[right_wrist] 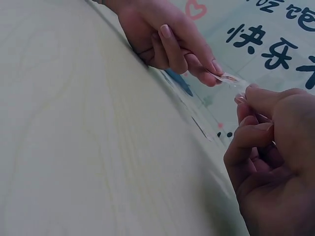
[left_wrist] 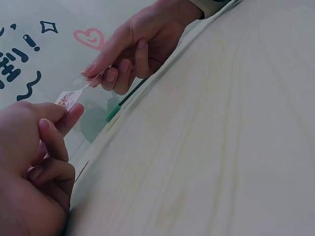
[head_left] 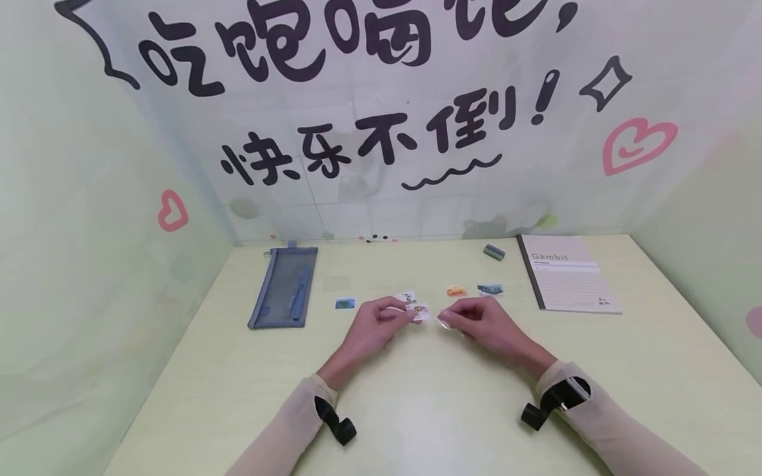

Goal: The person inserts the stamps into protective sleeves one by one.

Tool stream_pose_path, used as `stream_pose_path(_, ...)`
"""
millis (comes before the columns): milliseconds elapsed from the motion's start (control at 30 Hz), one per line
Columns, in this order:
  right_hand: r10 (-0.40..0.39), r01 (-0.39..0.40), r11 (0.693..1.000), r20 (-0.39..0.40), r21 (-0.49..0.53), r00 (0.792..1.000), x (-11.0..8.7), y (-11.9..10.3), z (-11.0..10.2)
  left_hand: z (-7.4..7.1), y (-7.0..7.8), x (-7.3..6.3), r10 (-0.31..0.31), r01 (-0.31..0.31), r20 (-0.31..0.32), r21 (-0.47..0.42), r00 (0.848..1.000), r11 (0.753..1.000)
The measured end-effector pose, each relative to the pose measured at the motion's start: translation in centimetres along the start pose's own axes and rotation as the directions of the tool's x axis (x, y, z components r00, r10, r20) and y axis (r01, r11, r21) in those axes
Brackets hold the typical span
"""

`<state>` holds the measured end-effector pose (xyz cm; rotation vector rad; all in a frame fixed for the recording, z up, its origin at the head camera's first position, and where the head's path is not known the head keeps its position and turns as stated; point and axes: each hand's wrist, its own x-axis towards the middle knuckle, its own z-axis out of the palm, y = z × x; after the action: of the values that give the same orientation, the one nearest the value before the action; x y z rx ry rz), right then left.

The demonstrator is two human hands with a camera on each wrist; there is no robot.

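In the head view my left hand [head_left: 375, 325] pinches a stamp-sized picture card [head_left: 419, 311] between thumb and fingers, above the table. My right hand [head_left: 485, 324] pinches a small piece of clear plastic film [head_left: 443, 322] just to its right. Both wrist views show the film [right_wrist: 238, 83] stretching from the card to the right fingertips. Beyond the left fingers lies another small card [head_left: 407, 297], partly covered. A blue-green card [head_left: 345, 303] is left of the left hand. An orange card [head_left: 456, 291] and a teal one [head_left: 490, 289] lie beyond the right hand.
A blue mesh pencil pouch [head_left: 280, 297] with a blue pen inside lies at the left. At the back right are a notebook [head_left: 568, 281] and a small dark green striped block [head_left: 494, 252]. A printed cloth [head_left: 369, 211] hangs behind the table [head_left: 417, 410].
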<state>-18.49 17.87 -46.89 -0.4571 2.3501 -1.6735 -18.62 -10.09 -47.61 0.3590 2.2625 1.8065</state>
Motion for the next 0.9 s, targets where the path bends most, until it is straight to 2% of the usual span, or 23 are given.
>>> stream_pose_path(267,0.026,-0.027,0.999,0.029,0.034,0.999,0.08,0.6,0.23,0.1,-0.4,0.17,0.021,-0.022,-0.019,-0.031,1.0,0.999)
stream_pose_path(467,0.011,-0.012,1.0,0.039,0.027,0.999,0.19,0.84,0.3,0.15,-0.49,0.15,0.025,-0.026,-0.029,-0.051,0.999,0.998)
stream_pose_path(767,0.033,-0.034,0.999,0.025,0.01,0.999,0.31,0.54,0.26,-0.08,-0.64,0.25,0.062,-0.063,-0.025,-0.052,0.998,0.997)
stream_pose_path(900,0.042,-0.043,0.999,0.035,0.009,0.998,0.25,0.67,0.22,-0.05,-0.75,0.25,0.054,-0.055,-0.019,-0.059,0.998,0.997)
